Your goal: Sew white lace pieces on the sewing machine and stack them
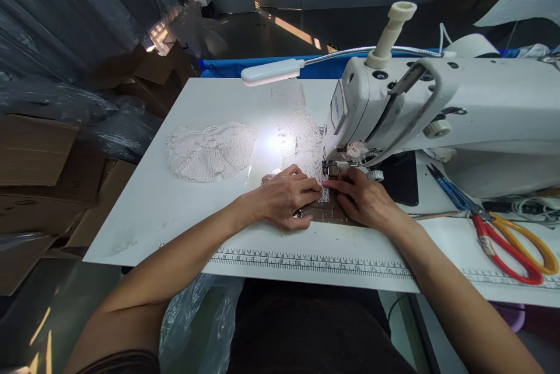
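Note:
A strip of white lace (301, 129) lies on the sewing table and runs toward me, along the left side of the sewing machine's (332, 170) presser foot. My left hand (291, 198) rests on its near end, fingers bent and close together on the lace, thumb lower down. From the other side, my right hand (365, 196) reaches in just below the presser foot. Its index fingertip touches the lace edge, and the thumb sits apart beneath. The needle's point is too small to make out. To the left lies a separate gathered white lace piece (212, 151).
A lit lamp (273, 72) on a bendable neck shines on the lace. Red-and-yellow-handled scissors (510, 245) and a blue-handled tool (452, 190) lie at right. A ruler strip (301, 260) follows the table's front edge. Cardboard boxes (39, 170) stand on the left.

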`<state>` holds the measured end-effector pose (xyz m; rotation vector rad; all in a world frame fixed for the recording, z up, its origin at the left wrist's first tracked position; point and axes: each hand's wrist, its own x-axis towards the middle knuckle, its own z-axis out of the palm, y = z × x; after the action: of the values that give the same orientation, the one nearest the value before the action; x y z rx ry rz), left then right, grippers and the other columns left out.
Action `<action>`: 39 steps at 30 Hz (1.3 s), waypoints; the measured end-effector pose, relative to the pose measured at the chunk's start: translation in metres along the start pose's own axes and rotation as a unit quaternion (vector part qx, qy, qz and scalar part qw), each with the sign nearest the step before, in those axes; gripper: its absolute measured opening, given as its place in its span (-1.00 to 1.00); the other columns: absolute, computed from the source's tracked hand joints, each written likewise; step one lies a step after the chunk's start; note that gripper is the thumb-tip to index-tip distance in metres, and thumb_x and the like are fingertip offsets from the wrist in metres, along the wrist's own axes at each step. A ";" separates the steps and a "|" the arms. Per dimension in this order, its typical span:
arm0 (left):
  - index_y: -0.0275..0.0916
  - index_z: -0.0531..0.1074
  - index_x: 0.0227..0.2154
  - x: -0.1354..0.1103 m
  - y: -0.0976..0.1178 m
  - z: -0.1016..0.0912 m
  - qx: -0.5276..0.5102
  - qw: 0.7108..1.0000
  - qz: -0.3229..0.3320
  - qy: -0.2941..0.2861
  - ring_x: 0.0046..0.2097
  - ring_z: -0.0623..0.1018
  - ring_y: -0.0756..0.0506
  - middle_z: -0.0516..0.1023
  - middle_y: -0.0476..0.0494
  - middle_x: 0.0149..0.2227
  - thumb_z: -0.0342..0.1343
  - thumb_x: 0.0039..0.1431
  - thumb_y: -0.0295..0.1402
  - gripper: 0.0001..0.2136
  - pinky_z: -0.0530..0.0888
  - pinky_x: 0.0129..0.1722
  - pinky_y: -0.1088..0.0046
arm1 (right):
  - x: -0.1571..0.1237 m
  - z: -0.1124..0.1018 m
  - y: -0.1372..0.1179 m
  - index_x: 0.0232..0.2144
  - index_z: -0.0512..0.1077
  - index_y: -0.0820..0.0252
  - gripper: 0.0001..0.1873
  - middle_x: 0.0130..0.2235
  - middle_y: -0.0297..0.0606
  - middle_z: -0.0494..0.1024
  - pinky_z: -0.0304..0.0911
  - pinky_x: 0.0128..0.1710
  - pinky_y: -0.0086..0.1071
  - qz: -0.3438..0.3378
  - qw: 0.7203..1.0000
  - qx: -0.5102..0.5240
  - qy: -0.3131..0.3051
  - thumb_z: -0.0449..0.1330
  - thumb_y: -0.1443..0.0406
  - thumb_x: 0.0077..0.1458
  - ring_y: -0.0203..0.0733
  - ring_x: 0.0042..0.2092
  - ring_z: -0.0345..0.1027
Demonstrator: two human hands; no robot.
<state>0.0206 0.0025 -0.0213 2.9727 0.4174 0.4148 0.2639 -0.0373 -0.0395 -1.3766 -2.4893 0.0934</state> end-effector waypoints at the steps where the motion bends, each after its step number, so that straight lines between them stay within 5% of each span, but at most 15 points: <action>1: -0.32 0.50 -0.07 0.000 0.000 0.000 0.002 1.000 -0.004 -0.004 -0.23 0.50 -0.14 0.54 -0.24 -0.02 0.06 0.18 -0.26 -0.67 0.37 -0.06 0.20 | 0.001 0.000 -0.001 0.05 0.54 0.04 -0.58 -0.10 -0.03 0.49 0.33 -0.36 -0.34 0.005 1.000 -0.009 -0.004 0.05 0.32 0.22 -0.07 -0.19 0.41; 9: -0.33 0.44 0.03 0.002 -0.002 0.002 0.022 0.999 -0.035 -0.026 -0.19 0.48 -0.18 0.52 -0.29 0.00 0.00 0.24 -0.19 -0.60 0.35 -0.02 0.14 | 0.005 0.001 -0.006 0.14 0.46 0.04 -0.54 -0.03 -0.01 0.50 0.20 -0.48 -0.39 0.050 0.996 -0.072 -0.021 -0.01 0.28 0.26 -0.08 -0.24 0.42; 23: -0.38 0.39 0.08 0.007 -0.008 0.006 0.020 0.997 -0.071 -0.020 -0.03 0.49 -0.26 0.42 -0.38 0.14 0.01 0.25 -0.20 -0.56 0.33 0.02 0.09 | -0.002 -0.001 -0.006 0.07 0.52 0.13 -0.56 -0.09 0.01 0.49 0.41 -0.21 -0.22 0.008 0.999 0.030 0.007 -0.01 0.33 0.25 -0.02 -0.14 0.41; 29: -0.37 0.40 0.08 0.010 -0.006 0.007 0.035 0.995 -0.088 -0.012 -0.07 0.49 -0.25 0.41 -0.38 0.14 0.03 0.25 -0.18 -0.56 0.32 0.01 0.09 | 0.002 0.002 -0.008 0.10 0.49 0.21 -0.55 -0.13 0.06 0.49 0.41 -0.25 -0.19 0.016 1.000 0.000 0.006 -0.03 0.30 0.27 -0.02 -0.21 0.42; 34: -0.42 0.35 0.12 0.012 -0.005 0.006 0.049 0.994 -0.100 -0.019 -0.07 0.47 -0.26 0.38 -0.42 0.15 0.01 0.26 -0.12 -0.48 0.32 0.00 0.10 | 0.000 -0.009 -0.002 0.08 0.50 0.23 -0.56 -0.09 0.02 0.53 0.44 -0.20 -0.21 0.018 0.994 0.105 0.009 -0.03 0.30 0.26 -0.04 -0.16 0.47; 39: -0.43 0.30 0.16 0.014 -0.007 0.005 0.042 0.993 -0.111 -0.030 0.00 0.45 -0.26 0.33 -0.43 0.18 0.03 0.24 -0.06 -0.42 0.30 0.01 0.16 | 0.000 -0.032 0.010 0.03 0.49 0.18 -0.59 -0.15 -0.17 0.61 0.42 -0.24 -0.32 0.090 0.971 0.218 -0.042 -0.02 0.17 0.31 -0.15 -0.22 0.50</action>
<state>0.0330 0.0127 -0.0234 2.9648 0.7659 0.2893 0.2811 -0.0352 -0.0110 -1.4157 -2.2149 0.7055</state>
